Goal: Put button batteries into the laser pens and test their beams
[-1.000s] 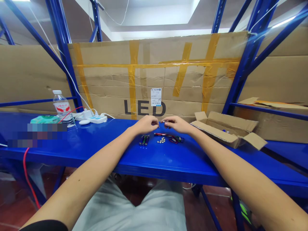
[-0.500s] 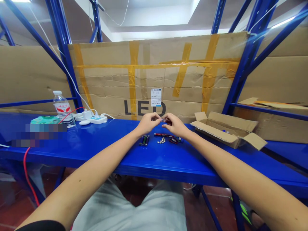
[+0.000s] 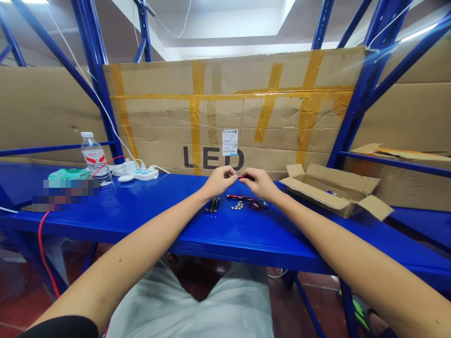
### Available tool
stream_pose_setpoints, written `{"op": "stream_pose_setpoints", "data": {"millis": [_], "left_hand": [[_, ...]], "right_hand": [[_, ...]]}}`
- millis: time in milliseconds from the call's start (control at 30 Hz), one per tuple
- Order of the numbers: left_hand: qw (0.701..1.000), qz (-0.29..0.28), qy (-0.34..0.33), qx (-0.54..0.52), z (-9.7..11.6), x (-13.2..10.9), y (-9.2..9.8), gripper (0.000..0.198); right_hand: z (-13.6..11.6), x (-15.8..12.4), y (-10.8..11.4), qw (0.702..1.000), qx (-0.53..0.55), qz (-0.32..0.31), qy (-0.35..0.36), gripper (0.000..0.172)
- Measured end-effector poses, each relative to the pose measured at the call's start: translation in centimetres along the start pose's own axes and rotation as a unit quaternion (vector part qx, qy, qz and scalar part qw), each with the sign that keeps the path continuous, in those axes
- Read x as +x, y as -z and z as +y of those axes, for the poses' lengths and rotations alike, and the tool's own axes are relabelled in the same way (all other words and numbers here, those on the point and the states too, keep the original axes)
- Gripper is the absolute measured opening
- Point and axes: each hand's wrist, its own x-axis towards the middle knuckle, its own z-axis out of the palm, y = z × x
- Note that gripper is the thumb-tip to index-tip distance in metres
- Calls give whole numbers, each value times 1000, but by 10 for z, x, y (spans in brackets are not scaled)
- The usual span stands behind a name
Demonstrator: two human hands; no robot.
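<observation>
Head view:
1. One blue table (image 3: 141, 206), bearing the loose items.
2. One open cardboard box (image 3: 327, 201), on the table at right.
3. Two hands: right hand (image 3: 261, 183), fingers clamped on one slim red piece (image 3: 241, 177); left hand (image 3: 221, 180), fingertips together at the piece's end, whether gripping cannot be told. Piece partly hidden, between the hands.
4. One red tube (image 3: 234, 197), lying on the table.
5. Three dark cylinders (image 3: 212, 205), side by side, left of the tube.
6. Small silver discs (image 3: 239, 205), about eight, loosely clustered; exact count unclear.

The scene is bright, with a ceiling light (image 3: 419, 32) glaring at upper right and edges stretched by distortion.
</observation>
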Motion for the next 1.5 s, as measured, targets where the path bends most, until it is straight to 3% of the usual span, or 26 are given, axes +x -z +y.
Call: {"op": "stream_pose_setpoints", "data": {"millis": [167,500,600,767,833,900,1000,1133,1267,1500], "left_hand": [[999,-2,-8,35,2,-1,1,13],[997,-37,41,-55,-5,1,1,12],[998,-32,20,-50,-3,0,1,12],[998,-26,-40,41,6,-2,1,12],[997,-23,-45,58,8,-3,1,12],[998,-20,-43,52,8,-3,1,13],[999,-26,-27,34,6,-2,2,13],[999,-33,-8,7,3,-2,2,13],[999,-30,-22,32,2,-3,3,15],[985,-14,-93,142,6,-5,2,14]], "right_hand": [[1,0,-1,999,-15,-38,-2,15],[-5,-1,0,999,-22,1,49,4],[-8,0,2,1000,-11,-1,29,7],[-11,1,5,998,9,-34,-54,32],[-12,1,5,996,34,-31,-73,29],[-12,1,4,994,70,-25,-74,15],[-11,0,1,993,98,-23,-56,18],[-6,0,1,996,78,-4,-42,9],[-5,1,4,998,58,-1,-40,13],[-7,2,7,997,9,-49,-50,23]]}}
